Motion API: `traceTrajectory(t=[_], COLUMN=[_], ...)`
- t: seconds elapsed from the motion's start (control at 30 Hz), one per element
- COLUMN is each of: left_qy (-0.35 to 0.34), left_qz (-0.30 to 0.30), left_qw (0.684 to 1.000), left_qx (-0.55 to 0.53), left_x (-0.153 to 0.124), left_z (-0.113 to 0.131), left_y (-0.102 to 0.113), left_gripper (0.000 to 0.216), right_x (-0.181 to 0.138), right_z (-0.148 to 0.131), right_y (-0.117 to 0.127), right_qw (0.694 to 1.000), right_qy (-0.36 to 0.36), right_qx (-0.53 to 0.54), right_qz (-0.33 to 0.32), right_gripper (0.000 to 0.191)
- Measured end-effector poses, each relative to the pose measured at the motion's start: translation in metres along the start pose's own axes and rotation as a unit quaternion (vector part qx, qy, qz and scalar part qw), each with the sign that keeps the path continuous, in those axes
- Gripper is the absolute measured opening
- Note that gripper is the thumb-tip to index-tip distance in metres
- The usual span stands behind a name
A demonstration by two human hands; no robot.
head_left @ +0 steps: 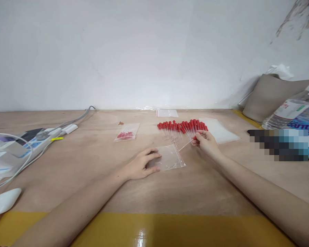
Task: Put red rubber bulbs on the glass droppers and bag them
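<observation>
My left hand lies on the left part of a clear zip bag, its fingers apart. The bag is flat on the table with its red-lined mouth facing right. Between the fingertips of my right hand is the red bulb of a thin clear dropper. Its tube slants down to the left, with the tip at the upper corner of the bag's mouth; I cannot tell whether it is inside. Just behind lie several red-bulbed droppers side by side, bulbs toward the wall.
A small bag with red contents lies left of the droppers. Flat clear bags lie at right, with another small bag by the wall. A power strip with cables stands left; a water bottle leans at right.
</observation>
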State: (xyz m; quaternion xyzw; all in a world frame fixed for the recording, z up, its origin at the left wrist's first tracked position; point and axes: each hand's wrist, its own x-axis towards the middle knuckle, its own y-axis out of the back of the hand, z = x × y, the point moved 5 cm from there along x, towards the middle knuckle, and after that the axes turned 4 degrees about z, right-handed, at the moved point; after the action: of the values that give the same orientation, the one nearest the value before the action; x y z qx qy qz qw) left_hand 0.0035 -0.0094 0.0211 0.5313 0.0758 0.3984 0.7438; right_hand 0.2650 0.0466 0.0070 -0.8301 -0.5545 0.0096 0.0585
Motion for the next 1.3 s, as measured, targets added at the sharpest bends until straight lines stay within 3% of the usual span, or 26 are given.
traceTrajectory(t=[0.2,0.4,0.6,0.7,0.77,0.9,1.17,1.3], left_qy=[0.004,-0.002,-0.004,0.0,0.0,-0.003,-0.006,-0.006], left_qz=[-0.009,-0.002,-0.001,0.002,0.008,0.016,0.012,0.013], left_qw=[1.0,1.0,1.0,1.0,1.0,1.0,1.0,1.0], left_qx=[0.003,0.0,0.004,0.008,0.009,0.005,0.003,-0.001], left_x=[0.001,0.001,0.002,0.003,0.003,0.004,0.005,0.006], left_z=[0.002,0.002,0.001,0.001,0.001,0.001,0.0,-0.002], left_y=[0.001,0.001,0.002,0.001,0.002,0.002,0.002,0.003], left_gripper=[0.047,0.046,0.048,0.05,0.052,0.055,0.054,0.056], right_x=[-0.005,-0.002,-0.01,-0.021,-0.03,-0.041,-0.054,-0.057], right_z=[0.004,-0.002,0.009,0.012,0.011,0.007,0.002,0.001], right_y=[-0.005,0.004,-0.005,-0.014,-0.021,-0.028,-0.039,-0.043], right_qw=[1.0,0.999,0.997,0.989,0.979,0.952,0.905,0.909], right_qy=[-0.015,0.025,-0.014,-0.068,-0.091,-0.069,0.006,0.015], right_qx=[0.022,0.027,0.071,0.109,0.114,0.057,-0.011,-0.045], right_qz=[-0.006,0.006,-0.013,-0.066,-0.141,-0.293,-0.425,-0.414], right_gripper=[0.027,0.026,0.028,0.032,0.032,0.029,0.027,0.026])
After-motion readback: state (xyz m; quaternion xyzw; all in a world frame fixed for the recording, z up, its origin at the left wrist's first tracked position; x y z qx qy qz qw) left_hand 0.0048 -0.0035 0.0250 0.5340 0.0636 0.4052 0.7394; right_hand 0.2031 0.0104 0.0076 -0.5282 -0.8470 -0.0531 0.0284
